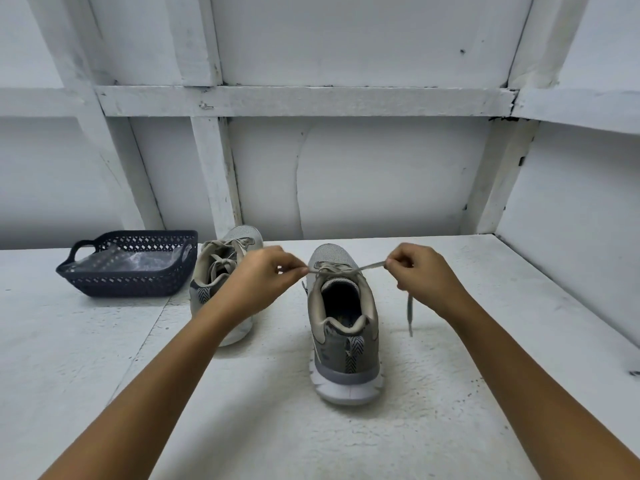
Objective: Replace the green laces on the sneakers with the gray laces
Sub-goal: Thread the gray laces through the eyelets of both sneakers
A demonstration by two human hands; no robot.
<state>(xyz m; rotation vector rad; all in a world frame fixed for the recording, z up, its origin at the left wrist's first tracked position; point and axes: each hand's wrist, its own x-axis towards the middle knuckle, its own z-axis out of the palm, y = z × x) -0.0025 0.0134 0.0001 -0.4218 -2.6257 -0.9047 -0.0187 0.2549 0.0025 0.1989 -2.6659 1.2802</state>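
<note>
Pinching one gray lace (372, 265) taut over the center sneaker (343, 327), our left grip (263, 282) and right grip (422, 275) each clamp one side. A second sneaker (221, 265) and one basket (128, 282) stand leftward on the table (450, 393).

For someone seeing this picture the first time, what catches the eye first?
The two hands in the middle: the left hand and the right hand each pinch the gray lace, stretched sideways over the nearer sneaker. A second sneaker stands behind the left hand, and a dark basket sits at the far left of the table.
</note>
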